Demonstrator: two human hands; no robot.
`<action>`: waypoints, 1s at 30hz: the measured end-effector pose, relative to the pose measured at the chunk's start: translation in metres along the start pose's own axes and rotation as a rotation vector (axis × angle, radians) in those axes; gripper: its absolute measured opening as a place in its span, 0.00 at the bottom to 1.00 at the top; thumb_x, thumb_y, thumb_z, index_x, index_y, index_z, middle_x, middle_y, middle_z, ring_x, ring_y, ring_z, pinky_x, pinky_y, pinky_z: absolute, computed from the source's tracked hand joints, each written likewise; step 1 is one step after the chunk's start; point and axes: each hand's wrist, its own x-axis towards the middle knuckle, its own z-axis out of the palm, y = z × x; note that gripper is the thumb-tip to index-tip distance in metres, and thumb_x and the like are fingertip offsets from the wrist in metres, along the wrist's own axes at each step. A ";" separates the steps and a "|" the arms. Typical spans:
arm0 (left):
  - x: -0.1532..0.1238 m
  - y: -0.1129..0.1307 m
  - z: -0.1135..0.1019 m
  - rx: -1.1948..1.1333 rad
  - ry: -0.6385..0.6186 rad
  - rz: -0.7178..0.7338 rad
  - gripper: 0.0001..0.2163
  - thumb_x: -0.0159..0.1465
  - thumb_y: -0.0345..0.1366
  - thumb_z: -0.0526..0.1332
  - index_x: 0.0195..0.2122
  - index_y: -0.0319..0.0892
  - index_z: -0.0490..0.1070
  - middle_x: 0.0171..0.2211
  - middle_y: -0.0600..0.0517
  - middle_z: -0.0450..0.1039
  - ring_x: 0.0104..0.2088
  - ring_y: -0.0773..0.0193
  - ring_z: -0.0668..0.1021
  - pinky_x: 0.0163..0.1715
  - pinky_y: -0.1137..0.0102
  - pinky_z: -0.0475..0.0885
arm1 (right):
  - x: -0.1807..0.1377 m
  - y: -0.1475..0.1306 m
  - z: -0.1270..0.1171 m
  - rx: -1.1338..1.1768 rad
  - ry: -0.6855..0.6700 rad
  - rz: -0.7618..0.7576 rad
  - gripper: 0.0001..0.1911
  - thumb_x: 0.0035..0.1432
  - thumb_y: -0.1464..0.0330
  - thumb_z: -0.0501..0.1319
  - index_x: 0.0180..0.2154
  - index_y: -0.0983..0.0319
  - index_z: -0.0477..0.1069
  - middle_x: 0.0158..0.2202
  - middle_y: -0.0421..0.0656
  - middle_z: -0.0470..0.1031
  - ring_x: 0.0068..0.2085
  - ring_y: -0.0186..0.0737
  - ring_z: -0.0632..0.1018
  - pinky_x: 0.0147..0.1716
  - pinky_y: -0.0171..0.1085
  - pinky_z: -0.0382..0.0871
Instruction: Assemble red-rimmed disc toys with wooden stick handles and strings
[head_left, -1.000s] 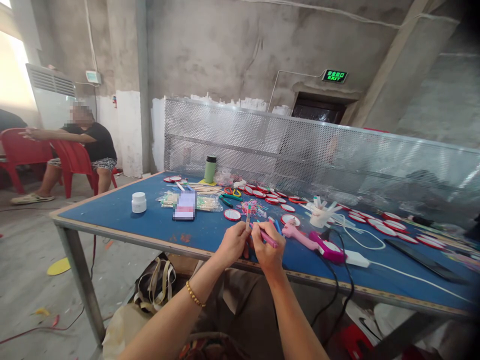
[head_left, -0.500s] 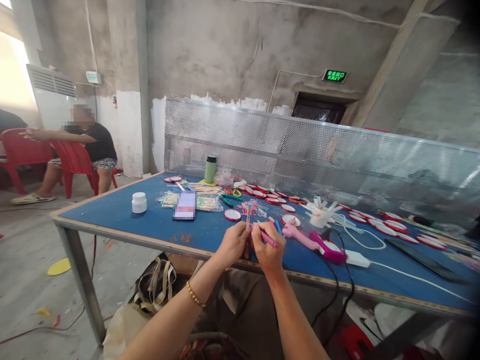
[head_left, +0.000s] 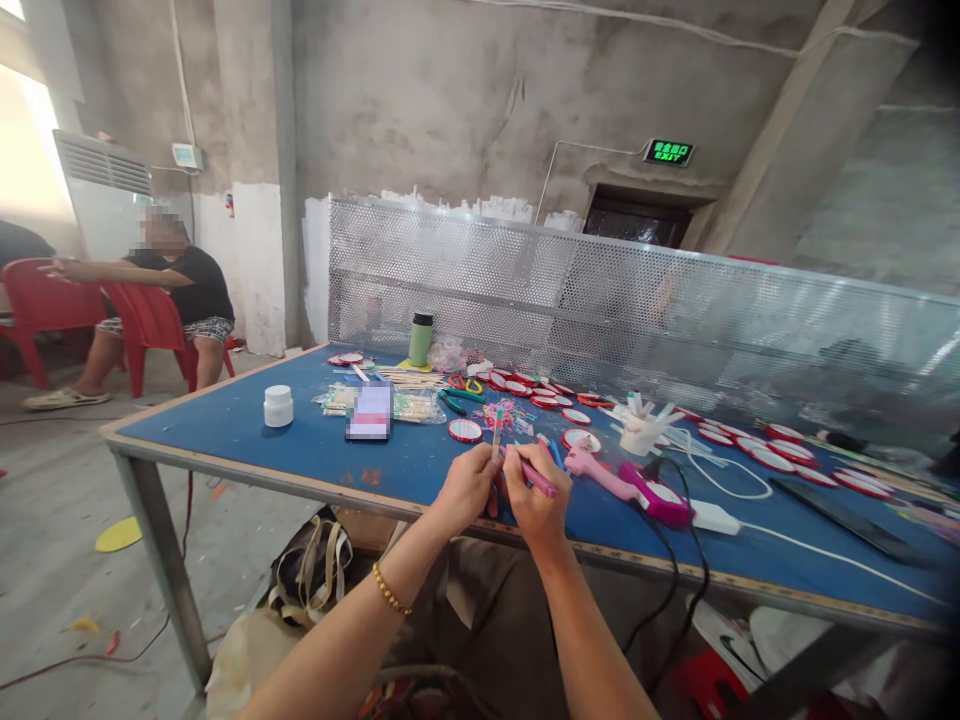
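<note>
Pink pen [head_left: 537,474] in one hand, little stick [head_left: 496,436] in the other, by the front edge of a blue table [head_left: 225,440].
Left hand [head_left: 466,486] has its fingers pinched shut on the green-tipped stick, which points up; right hand [head_left: 537,502] is curled snugly round the pen, just beside it. Past them there's a red-rimmed disc [head_left: 465,430], then colourful bits [head_left: 507,415], then a green bottle [head_left: 421,343] near the metal panel [head_left: 465,270].

Count two hands [head_left: 465,488] [head_left: 541,505], one pink pen [head_left: 538,478]. Add one white jar [head_left: 278,408], one green bottle [head_left: 421,343]. Cannot count overlapping red-rimmed discs [head_left: 771,456].
</note>
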 end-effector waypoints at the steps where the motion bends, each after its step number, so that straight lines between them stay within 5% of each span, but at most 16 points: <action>1: 0.000 0.000 0.000 0.002 0.002 0.000 0.18 0.67 0.52 0.52 0.30 0.43 0.62 0.18 0.59 0.65 0.13 0.71 0.70 0.13 0.77 0.57 | 0.000 0.000 0.000 0.003 -0.004 0.001 0.13 0.67 0.67 0.57 0.28 0.60 0.68 0.23 0.37 0.71 0.23 0.33 0.71 0.26 0.33 0.65; 30: 0.000 0.001 0.000 0.035 0.018 0.000 0.18 0.67 0.52 0.51 0.30 0.43 0.64 0.17 0.58 0.64 0.14 0.69 0.70 0.14 0.76 0.58 | 0.000 0.001 0.001 0.025 -0.019 -0.019 0.11 0.65 0.70 0.58 0.28 0.60 0.68 0.24 0.38 0.71 0.24 0.32 0.71 0.28 0.32 0.65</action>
